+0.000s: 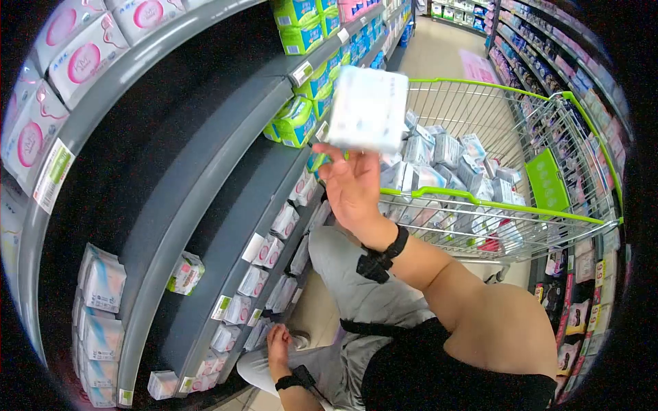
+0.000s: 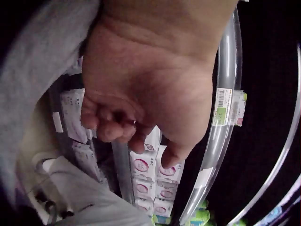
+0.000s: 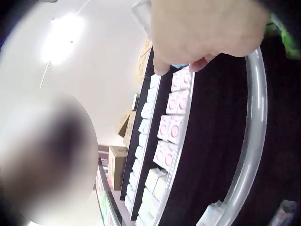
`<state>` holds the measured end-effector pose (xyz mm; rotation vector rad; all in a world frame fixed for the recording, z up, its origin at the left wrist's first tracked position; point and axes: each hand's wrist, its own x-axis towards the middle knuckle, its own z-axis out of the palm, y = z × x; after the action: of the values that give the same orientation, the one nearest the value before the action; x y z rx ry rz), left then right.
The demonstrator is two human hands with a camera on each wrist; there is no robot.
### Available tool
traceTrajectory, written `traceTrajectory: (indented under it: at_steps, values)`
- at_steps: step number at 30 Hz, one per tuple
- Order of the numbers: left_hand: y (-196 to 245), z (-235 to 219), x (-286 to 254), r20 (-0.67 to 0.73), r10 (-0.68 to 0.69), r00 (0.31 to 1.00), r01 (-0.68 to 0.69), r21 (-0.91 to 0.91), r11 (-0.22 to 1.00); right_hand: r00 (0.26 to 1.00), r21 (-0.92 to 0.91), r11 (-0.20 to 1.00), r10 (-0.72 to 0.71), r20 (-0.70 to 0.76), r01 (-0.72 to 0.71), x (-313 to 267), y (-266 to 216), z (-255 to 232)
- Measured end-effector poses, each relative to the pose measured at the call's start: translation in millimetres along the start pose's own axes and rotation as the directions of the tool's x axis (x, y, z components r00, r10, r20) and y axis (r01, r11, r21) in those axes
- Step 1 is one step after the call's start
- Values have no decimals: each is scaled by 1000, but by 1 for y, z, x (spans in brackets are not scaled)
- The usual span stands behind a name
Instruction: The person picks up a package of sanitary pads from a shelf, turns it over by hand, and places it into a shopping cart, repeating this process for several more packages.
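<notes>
A blurred white pack of sanitary pads (image 1: 370, 109) is held up at the fingertips of my right hand (image 1: 353, 188), above the near-left side of the cart. The pack hides part of the fingers. In the right wrist view, that hand (image 3: 207, 33) reaches in from the top, in front of the shelves. My left hand (image 1: 277, 349) hangs low by the bottom shelf, near my knee. Its fingers (image 2: 110, 129) curl loosely around nothing in the left wrist view. Similar white-and-blue packs (image 1: 104, 335) stand stacked on the shelf at the lower left.
A green-rimmed wire cart (image 1: 439, 195) carries a heap of packs (image 1: 449, 151). Grey shelves (image 1: 226, 171) curve along the left, with a lone pack (image 1: 185, 274), green packs (image 1: 298, 123) and pink-marked packs (image 1: 86, 65). Another stocked shelf (image 1: 582, 61) lines the right side of the aisle.
</notes>
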<state>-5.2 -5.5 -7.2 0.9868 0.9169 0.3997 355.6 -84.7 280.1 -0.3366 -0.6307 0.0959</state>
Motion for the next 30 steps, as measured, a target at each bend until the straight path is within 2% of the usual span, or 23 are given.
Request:
traceTrajectory:
  at_steps: [2,3,5,8,9,11,12,13,14,15,18,19,21,22,23,24,26,27,29,30]
  values:
    - [0,7,-3,-22,23,999,-23,-4,1000,995,-123,990,83,59,-75,-9,-19,17]
    - [-2,6,-1,1,44,999,-44,37,998,972,-167,983,114,206,-80,-20,-23,19]
    - [-8,-1,1,39,75,996,-79,121,989,861,-251,965,191,471,-77,-44,-29,22]
    - [6,20,-14,-95,44,995,-15,287,958,694,-296,950,281,663,-102,-61,-25,35]
    - [-6,11,-12,-42,63,997,-53,212,976,660,-324,944,287,694,-70,-62,-21,40]
    - [-5,14,-18,-50,66,997,-47,315,948,545,-319,948,279,791,-22,-59,-7,57]
    - [27,36,-41,-135,-14,991,59,335,940,520,-292,956,269,811,-39,-57,1,73]
    - [-3,8,-26,28,60,998,-66,326,943,415,-330,941,331,847,-78,-51,7,88]
    - [-2,0,-21,138,37,990,-94,434,896,366,-341,930,368,855,-139,-50,15,102]
    - [-38,-24,4,207,17,978,-92,361,928,324,-335,939,342,882,-81,-47,24,116]
    - [-21,-11,-7,147,168,975,-212,380,900,215,-393,919,377,901,39,-40,41,164]
    - [-19,-14,-5,138,132,982,-181,461,869,191,-382,922,364,912,69,-41,50,176]
    - [-42,-26,15,82,140,987,-161,383,910,127,-360,923,344,930,134,-47,69,200]
    - [-57,-25,20,60,137,989,-149,332,931,120,-310,920,289,950,241,-50,75,215]
    - [-37,-16,6,58,87,994,-101,294,951,114,-258,904,233,966,340,-53,83,229]
    - [-39,-16,5,70,151,986,-165,256,953,113,-210,875,178,978,436,-55,90,243]
    - [-20,-6,-11,-41,142,989,-127,253,959,80,-124,819,95,992,560,-55,111,262]
    - [-25,-5,-7,-16,130,991,-124,218,968,22,-98,756,110,994,647,-54,122,269]
    - [-33,-11,7,48,103,993,-110,174,979,-17,-97,700,154,988,708,-54,143,277]
    - [-33,-11,6,74,144,987,-157,214,964,-31,-96,668,176,984,738,-54,151,279]
